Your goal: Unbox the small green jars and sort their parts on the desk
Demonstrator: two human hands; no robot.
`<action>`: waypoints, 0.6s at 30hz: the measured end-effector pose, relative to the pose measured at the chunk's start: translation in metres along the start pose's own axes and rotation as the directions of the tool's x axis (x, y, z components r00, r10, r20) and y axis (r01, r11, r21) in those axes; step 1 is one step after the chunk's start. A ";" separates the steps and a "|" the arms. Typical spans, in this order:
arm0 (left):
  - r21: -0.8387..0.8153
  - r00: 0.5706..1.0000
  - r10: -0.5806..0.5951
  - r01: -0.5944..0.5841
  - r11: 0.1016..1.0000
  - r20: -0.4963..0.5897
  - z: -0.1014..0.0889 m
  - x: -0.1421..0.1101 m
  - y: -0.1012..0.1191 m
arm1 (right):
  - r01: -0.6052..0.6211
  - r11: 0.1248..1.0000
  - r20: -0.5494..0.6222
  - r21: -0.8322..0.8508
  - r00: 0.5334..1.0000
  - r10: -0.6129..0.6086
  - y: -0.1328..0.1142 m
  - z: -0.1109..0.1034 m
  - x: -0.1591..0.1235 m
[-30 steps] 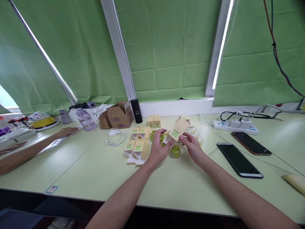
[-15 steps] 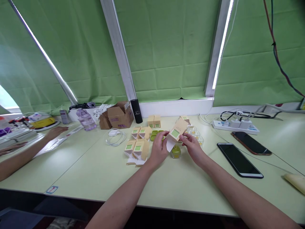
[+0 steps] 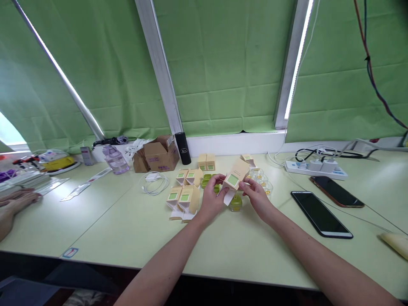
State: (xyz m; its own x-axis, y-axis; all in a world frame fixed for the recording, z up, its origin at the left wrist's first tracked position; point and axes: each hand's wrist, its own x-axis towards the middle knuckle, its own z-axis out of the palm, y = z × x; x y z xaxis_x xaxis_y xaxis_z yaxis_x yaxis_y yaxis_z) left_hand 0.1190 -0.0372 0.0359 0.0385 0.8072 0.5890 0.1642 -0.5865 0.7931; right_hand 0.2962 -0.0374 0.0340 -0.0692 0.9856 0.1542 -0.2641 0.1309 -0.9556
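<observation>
Between my two hands, above the table, is a small cream carton (image 3: 237,172) with a green square on its face and a white flap hanging open. My left hand (image 3: 213,196) grips its left side, and my right hand (image 3: 257,196) pinches its right side. Just beneath it on the table stands a small clear container with a green top (image 3: 236,203). Green containers (image 3: 207,178) sit behind my left hand, partly hidden. Clear containers with yellow bits (image 3: 264,180) lie beyond my right hand. Several open cartons (image 3: 188,199) rest to the left.
Two closed cartons (image 3: 206,162) stand at the back near a black bottle (image 3: 182,148) and a brown cardboard box (image 3: 161,154). Two phones (image 3: 321,214) and a power strip (image 3: 315,168) lie right. A white charger cable (image 3: 154,182) is left. Another person's hands (image 3: 19,202) are far left.
The carton in my hands has tilted slightly and shifted a little lower left. At far left, the other person's outstretched arm has drawn back toward the left edge.
</observation>
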 end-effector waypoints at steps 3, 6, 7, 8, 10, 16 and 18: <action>-0.034 0.999 -0.005 0.006 0.999 0.043 0.000 -0.001 0.001 | 0.005 1.000 -0.019 -0.016 1.000 -0.006 0.004 -0.002 0.002; -0.022 0.997 0.031 -0.030 0.999 0.066 0.000 -0.002 0.004 | 0.012 1.000 -0.023 -0.008 1.000 -0.012 0.005 -0.002 0.002; -0.018 0.997 0.044 -0.043 0.999 0.067 0.000 -0.002 0.006 | 0.013 1.000 -0.020 -0.004 1.000 -0.014 0.005 -0.002 0.002; -0.013 0.997 0.051 -0.050 0.999 0.065 0.000 -0.002 0.007 | 0.016 1.000 -0.015 -0.001 1.000 -0.016 0.004 0.000 0.001; -0.002 0.997 0.042 -0.042 0.999 0.063 -0.001 -0.001 0.009 | 0.028 1.000 -0.002 0.003 1.000 -0.028 0.001 0.003 -0.001; -0.079 0.998 -0.047 0.050 0.996 0.038 0.000 0.000 0.009 | 0.032 0.997 0.051 0.063 0.998 -0.035 -0.009 0.009 -0.008; -0.163 0.996 -0.089 0.089 0.983 0.008 0.001 0.001 0.009 | 0.031 0.997 0.075 0.077 0.996 -0.037 -0.009 0.009 -0.008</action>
State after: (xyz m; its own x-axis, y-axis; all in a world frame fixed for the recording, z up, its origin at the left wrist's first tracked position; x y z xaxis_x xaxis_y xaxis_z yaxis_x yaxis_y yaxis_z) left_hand 0.1217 -0.0420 0.0437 0.0318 0.8567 0.5148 0.0046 -0.5152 0.8570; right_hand 0.2904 -0.0472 0.0435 -0.1315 0.9693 0.2079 -0.3396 0.1530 -0.9280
